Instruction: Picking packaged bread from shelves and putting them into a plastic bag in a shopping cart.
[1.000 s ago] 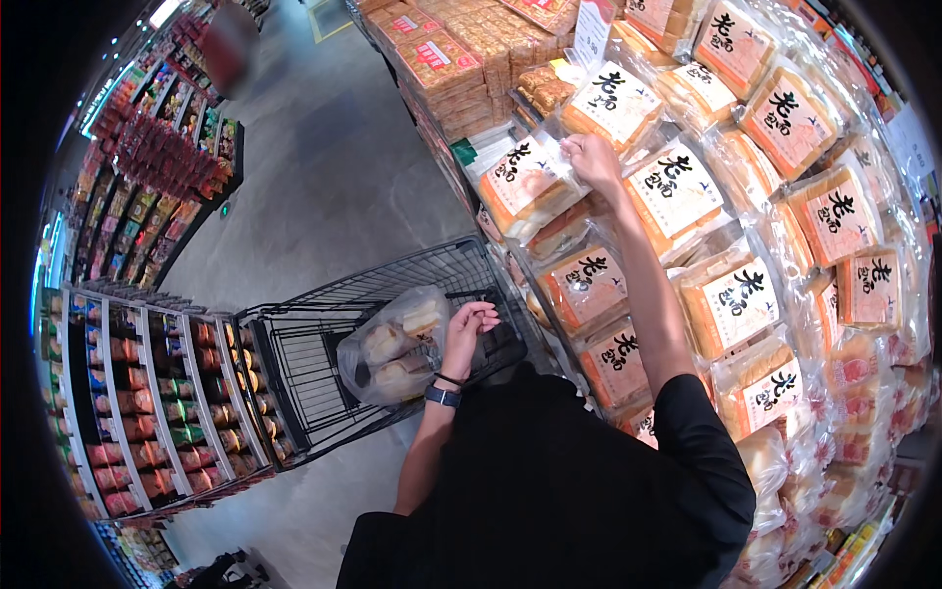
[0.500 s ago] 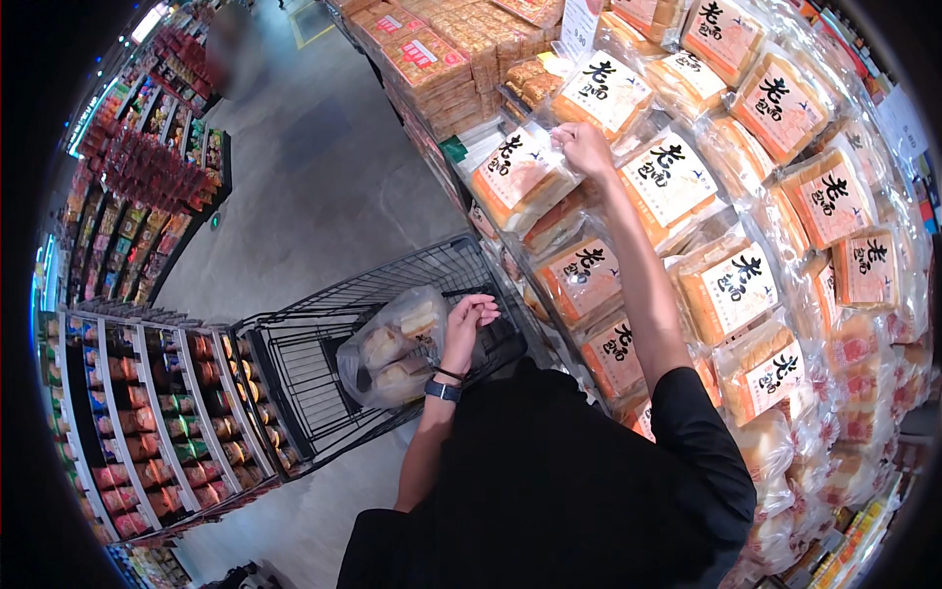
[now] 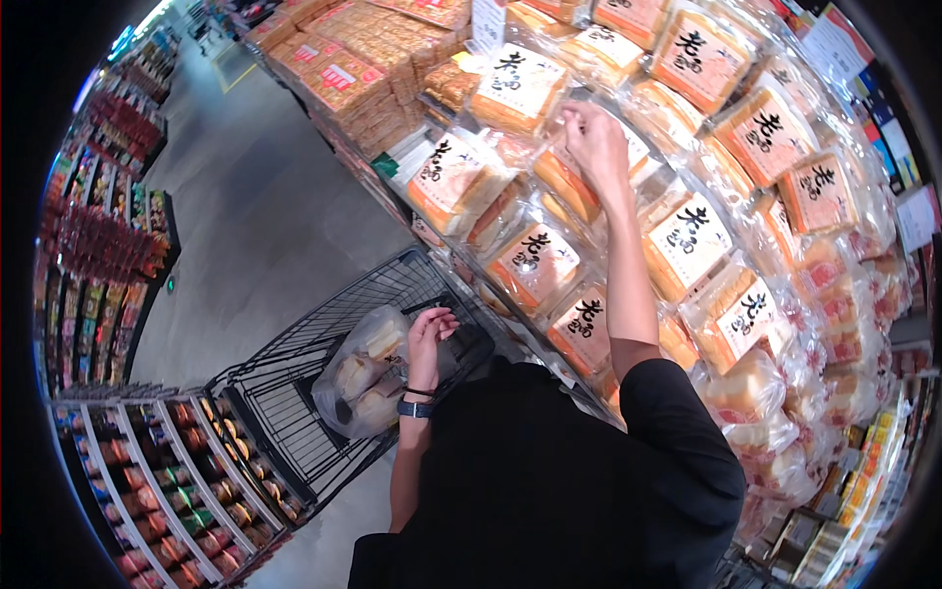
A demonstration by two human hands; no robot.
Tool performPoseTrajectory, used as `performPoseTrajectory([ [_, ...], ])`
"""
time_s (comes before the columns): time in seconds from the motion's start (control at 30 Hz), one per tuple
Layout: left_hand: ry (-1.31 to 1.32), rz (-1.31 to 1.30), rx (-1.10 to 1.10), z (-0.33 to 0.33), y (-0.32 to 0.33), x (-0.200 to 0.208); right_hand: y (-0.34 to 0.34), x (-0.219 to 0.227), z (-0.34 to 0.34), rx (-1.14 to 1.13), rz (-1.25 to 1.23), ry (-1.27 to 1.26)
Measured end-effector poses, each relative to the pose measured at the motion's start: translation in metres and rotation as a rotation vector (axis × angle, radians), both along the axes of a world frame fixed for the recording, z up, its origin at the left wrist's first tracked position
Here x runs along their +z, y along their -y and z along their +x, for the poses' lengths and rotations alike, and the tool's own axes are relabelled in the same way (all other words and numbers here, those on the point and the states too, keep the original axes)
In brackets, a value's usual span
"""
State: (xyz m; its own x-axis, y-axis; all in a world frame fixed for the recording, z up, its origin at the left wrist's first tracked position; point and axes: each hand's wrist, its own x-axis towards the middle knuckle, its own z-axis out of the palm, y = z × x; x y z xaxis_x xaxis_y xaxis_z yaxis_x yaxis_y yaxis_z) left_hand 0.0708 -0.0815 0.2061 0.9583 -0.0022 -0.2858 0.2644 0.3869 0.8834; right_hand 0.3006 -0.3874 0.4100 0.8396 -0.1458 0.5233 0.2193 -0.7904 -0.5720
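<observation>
My right hand reaches over the bread display, fingers curled in at the top of a bagged bread loaf. The hand and forearm cover part of that loaf and its label. To its left lies another bagged loaf with an orange-and-white label, and just beyond is one more loaf. My left hand, wearing a dark watch and a band at the wrist, hangs above the shopping cart with loosely bent fingers and nothing in them. Beneath it, a clear plastic bag holding several pale, bread-like pieces sits in the cart.
Stacked flat packs of brown baked goods stand at the far end of the display. Several more bagged loaves slope up on the right. Shelves of packaged goods stand left of the cart, beside a grey floor aisle.
My right hand has let go of the left loaf's wrapper and moved right onto the neighbouring loaf. The view has shifted, so the display appears farther left. My left hand still hovers over the cart.
</observation>
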Motion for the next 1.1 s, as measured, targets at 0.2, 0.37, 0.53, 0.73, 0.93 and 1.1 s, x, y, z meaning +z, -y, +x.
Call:
performPoseTrajectory([
  [0.2, -0.013, -0.014, -0.099, -0.002, 0.013, -0.001, 0.075, 0.036, -0.079, -0.206, 0.001, 0.17],
  [0.37, -0.033, -0.077, -0.139, -0.009, 0.024, -0.007, 0.101, 0.032, -0.171, -0.385, 0.339, -0.078],
  [0.53, -0.102, -0.025, -0.259, -0.019, 0.044, -0.001, 0.164, -0.015, -0.238, -0.594, 0.013, 0.141],
  [0.73, -0.087, -0.029, -0.451, -0.022, 0.084, 0.008, 0.21, 0.013, -0.273, -0.755, 0.039, 0.106],
  [0.93, -0.081, 0.011, -0.548, -0.024, 0.127, 0.022, 0.28, 0.02, -0.272, -0.69, -0.108, 0.26],
  [1.1, -0.091, -0.027, -0.583, -0.031, 0.142, 0.017, 0.325, 0.017, -0.258, -0.671, -0.235, -0.03],
])
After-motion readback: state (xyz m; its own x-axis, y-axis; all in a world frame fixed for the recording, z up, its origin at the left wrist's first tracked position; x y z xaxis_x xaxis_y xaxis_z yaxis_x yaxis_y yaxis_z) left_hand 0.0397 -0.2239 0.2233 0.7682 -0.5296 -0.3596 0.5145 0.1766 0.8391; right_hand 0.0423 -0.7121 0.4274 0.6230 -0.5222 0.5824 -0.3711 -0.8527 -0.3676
